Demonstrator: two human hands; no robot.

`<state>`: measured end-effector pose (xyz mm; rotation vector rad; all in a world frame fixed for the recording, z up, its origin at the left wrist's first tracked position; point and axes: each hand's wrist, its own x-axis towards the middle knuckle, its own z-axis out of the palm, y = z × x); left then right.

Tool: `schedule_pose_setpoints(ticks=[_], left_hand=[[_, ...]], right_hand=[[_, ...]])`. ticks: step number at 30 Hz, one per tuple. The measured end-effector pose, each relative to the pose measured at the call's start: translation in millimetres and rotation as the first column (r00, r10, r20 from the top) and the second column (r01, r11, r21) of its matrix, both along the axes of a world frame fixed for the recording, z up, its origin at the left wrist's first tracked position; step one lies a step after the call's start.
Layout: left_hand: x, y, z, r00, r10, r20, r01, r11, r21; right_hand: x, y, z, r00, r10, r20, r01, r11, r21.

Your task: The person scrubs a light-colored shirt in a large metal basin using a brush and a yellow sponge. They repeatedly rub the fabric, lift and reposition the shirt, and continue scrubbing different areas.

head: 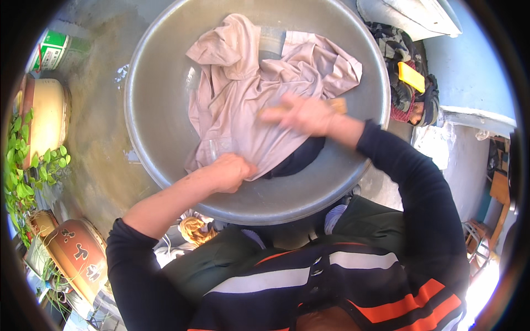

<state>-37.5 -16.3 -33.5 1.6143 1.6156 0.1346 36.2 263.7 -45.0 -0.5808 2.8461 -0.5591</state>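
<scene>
A pinkish-beige garment (pixel 244 107) lies spread and creased in a large round metal basin (pixel 161 103) before me. My left hand (pixel 232 171) is closed on the garment's near edge, thumb side to the right. My right hand (pixel 308 115), blurred by motion, lies over the garment's right part. Beneath its palm and fingers is a long yellowish-brown tool, seemingly a wooden scrubbing brush (pixel 340 105); its underside is hidden. Dark cloth (pixel 300 159) shows from under the garment near the basin's front.
Right of the basin are piled dark clothes (pixel 403 89) with a yellow block (pixel 411 77) on top. A white container (pixel 414 14) stands beyond. On the left are a green-and-white bucket (pixel 51 49), a cream pot (pixel 47 120), a brown planter (pixel 76 252) and trailing plants (pixel 18 173).
</scene>
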Motion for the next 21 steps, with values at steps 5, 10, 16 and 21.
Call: schedule_pose_setpoints(ticks=[5,10,16,21], left_hand=[[8.2,-24.5,-14.3,0.995,0.000,-0.104,0.012,0.994,0.111],[2.5,-20.2,-11.9,0.998,0.022,-0.058,-0.021,1.000,0.020],[9.5,-5.4,-13.1,0.992,-0.047,-0.120,0.039,0.997,-0.061],[7.0,-14.6,-23.2,0.998,0.023,-0.055,-0.023,1.000,0.005]], right_hand=[[-0.5,-37.0,-13.1,0.985,0.147,0.091,-0.150,0.988,0.027],[-16.7,37.0,13.2,0.966,-0.259,0.021,0.237,0.911,0.336],[-1.9,-70.3,-13.3,0.987,0.150,-0.048,-0.150,0.989,0.012],[-21.2,35.6,2.0,0.984,-0.179,-0.016,0.176,0.942,0.285]])
